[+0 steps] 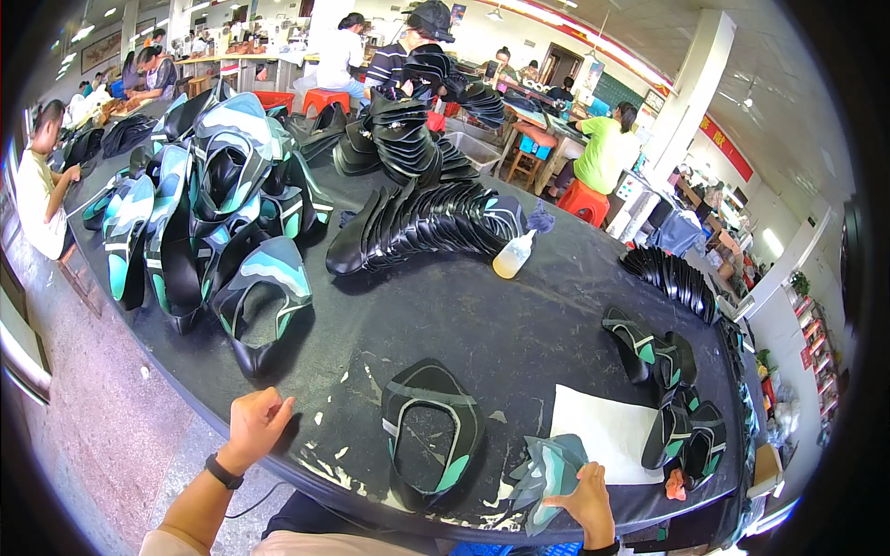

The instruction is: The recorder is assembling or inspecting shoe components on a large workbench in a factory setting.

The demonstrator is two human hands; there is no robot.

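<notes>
Over the table's near edge, my left hand [258, 424] is curled closed with the thumb raised, and nothing shows in it. My right hand [586, 500] pinches the edge of a fanned stack of teal-and-grey patterned cut pieces [547, 474] at the table's front. Between my hands a black shoe upper [392, 468] with teal and grey trim lies as an open loop. Right of the stack is a sheet of white paper [593, 417], partly under it. Several finished-looking black and teal uppers [667, 435] lie beside the paper.
A heap of patterned uppers [171, 222] covers the table's left, with one upper [255, 357] nearer me. Rows of black uppers [408, 232] lie behind, beside a bottle of yellowish liquid [513, 258]. More black uppers [669, 278] line the right edge. Other people sit and stand farther off.
</notes>
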